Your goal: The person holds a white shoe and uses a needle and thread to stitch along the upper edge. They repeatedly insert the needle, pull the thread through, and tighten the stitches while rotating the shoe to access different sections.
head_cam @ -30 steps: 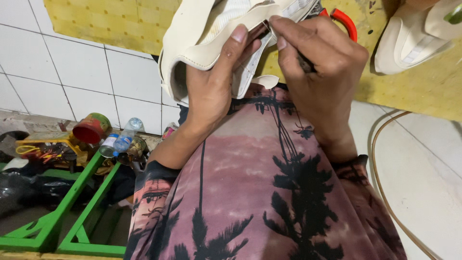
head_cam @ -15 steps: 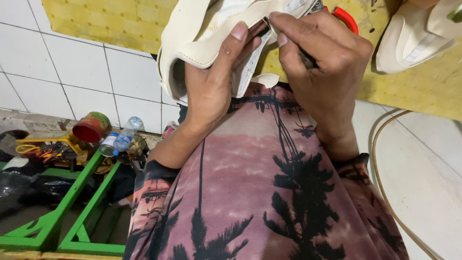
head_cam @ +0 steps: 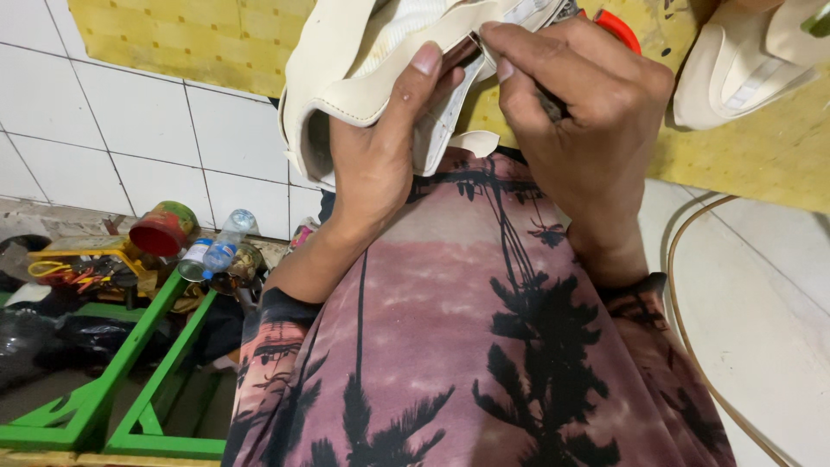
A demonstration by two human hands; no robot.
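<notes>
Holding a cream-coloured shoe (head_cam: 346,78) up close to the chest, we have it turned so that its opening and inner lining face us, which seems meant to bring the collar edge right under the eyes. Our left hand (head_cam: 376,164) wraps the shoe from below, fingers tucked behind the upper and the thumb pressed flat along the folded rim; that hand is closed firmly on the shoe and steadies it. Our right hand (head_cam: 588,121) comes in from the right, fingers curled tight around a thin dark tool (head_cam: 467,47) whose tip meets the rim just beside the left thumb. A red handle (head_cam: 616,26) shows past the knuckles at the far edge; we cannot tell whether it belongs to the same tool. Both grips look shut, with no slack showing between fingers and what they hold.

Far right, a second cream shoe (head_cam: 743,69) lies on the yellow mat (head_cam: 761,156), well apart from the one in hand. Down to the left, a green metal frame (head_cam: 130,380) stands near the white tiled wall (head_cam: 112,147), with a red can (head_cam: 162,229) and a small plastic bottle (head_cam: 226,242) just beside it. A pale hose (head_cam: 683,285) curves along the floor on the right.
</notes>
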